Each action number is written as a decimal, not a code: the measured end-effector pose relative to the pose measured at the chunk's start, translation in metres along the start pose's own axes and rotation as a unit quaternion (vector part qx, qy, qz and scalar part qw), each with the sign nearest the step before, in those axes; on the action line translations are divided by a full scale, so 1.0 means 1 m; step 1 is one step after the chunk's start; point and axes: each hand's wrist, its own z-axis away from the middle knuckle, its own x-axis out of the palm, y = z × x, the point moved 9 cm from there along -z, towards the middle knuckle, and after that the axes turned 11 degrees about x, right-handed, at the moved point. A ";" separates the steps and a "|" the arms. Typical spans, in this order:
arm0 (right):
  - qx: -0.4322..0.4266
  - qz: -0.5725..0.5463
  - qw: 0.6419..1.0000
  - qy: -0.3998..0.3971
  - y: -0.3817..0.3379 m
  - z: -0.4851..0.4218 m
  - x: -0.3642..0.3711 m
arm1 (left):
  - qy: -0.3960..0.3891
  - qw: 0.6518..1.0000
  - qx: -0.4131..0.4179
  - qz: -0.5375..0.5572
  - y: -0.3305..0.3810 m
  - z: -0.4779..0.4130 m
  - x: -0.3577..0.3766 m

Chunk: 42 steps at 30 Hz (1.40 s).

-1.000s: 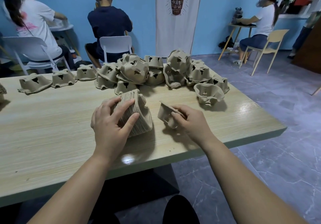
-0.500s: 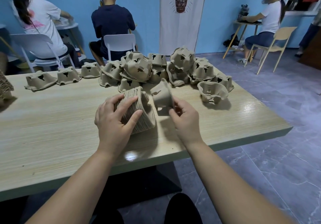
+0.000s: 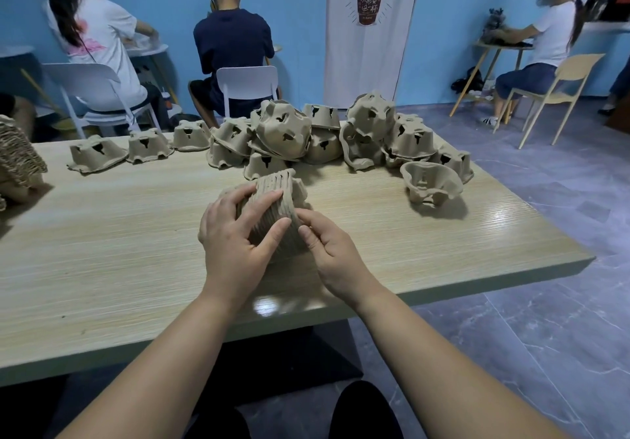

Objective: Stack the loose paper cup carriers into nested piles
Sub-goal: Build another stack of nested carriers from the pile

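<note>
A nested pile of brown pulp cup carriers (image 3: 272, 196) lies tilted on the wooden table (image 3: 102, 251) in front of me. My left hand (image 3: 235, 237) grips its near left side, fingers curled over the layered rims. My right hand (image 3: 327, 247) holds the pile's right side, thumb and fingers pressed against it. Behind, a heap of loose carriers (image 3: 341, 135) covers the table's far middle. One loose carrier (image 3: 431, 181) lies open side up at the right. Three single carriers (image 3: 143, 147) stand in a row at the far left.
Another tall nested pile (image 3: 17, 162) stands at the table's left edge. Three people sit on chairs at other tables behind, near the blue wall. The table's right corner (image 3: 579, 261) is close to my right arm.
My right hand carried a single carrier up and left from the table and brought it onto the pile. Both hands now hold the pile; the left hand stayed on it.
</note>
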 end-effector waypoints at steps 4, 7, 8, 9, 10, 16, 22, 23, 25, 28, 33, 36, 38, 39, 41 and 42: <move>-0.005 0.071 0.997 -0.011 -0.001 -0.006 0.004 | 0.017 1.000 -0.010 0.021 0.000 0.003 -0.006; 0.037 0.004 0.999 -0.026 0.002 -0.005 -0.002 | 0.026 1.000 -0.013 0.005 0.003 0.003 -0.008; 0.053 -0.050 0.997 -0.031 0.001 -0.003 -0.004 | 0.026 0.999 -0.019 0.003 0.004 0.003 -0.007; 0.067 -0.101 0.992 -0.038 0.002 -0.002 -0.004 | 0.026 0.999 -0.026 0.002 0.004 0.002 -0.007; 0.076 -0.135 0.987 -0.037 0.002 -0.002 -0.004 | 0.027 0.999 -0.031 0.001 0.004 0.002 -0.007; 0.189 -0.101 0.977 -0.016 0.021 -0.026 -0.017 | 0.030 0.998 -0.054 0.010 0.005 0.001 -0.010; 0.241 -0.143 0.946 -0.163 0.023 -0.046 0.021 | 0.038 0.996 -0.072 0.023 0.003 0.001 -0.013; 0.238 -0.141 0.947 -0.160 0.023 -0.048 0.024 | 0.045 0.996 -0.073 0.021 0.002 0.001 -0.016; 0.237 -0.151 0.947 -0.157 0.022 -0.050 0.027 | 0.060 0.995 -0.078 0.031 -0.004 0.002 -0.025; 0.229 -0.177 0.946 -0.148 0.016 -0.053 0.030 | 0.079 0.987 -0.103 0.100 -0.021 0.006 -0.040; 0.195 -0.175 0.951 -0.163 -0.008 -0.064 0.042 | 0.100 0.934 -0.199 0.280 -0.063 0.008 -0.060; 0.175 -0.147 0.959 -0.165 -0.017 -0.074 0.052 | 0.114 0.904 -0.231 0.341 -0.084 0.003 -0.066; 0.172 -0.148 0.958 -0.174 -0.021 -0.080 0.062 | 0.121 0.891 -0.242 0.365 -0.103 0.000 -0.066; 0.176 -0.156 0.955 -0.179 -0.023 -0.083 0.068 | 0.123 0.886 -0.248 0.373 -0.114 -0.002 -0.066; 0.175 -0.152 0.957 -0.176 -0.024 -0.091 0.077 | 0.130 0.874 -0.257 0.392 -0.132 -0.006 -0.064; 0.170 -0.138 0.961 -0.169 -0.025 -0.096 0.081 | 0.131 0.868 -0.262 0.401 -0.139 -0.009 -0.061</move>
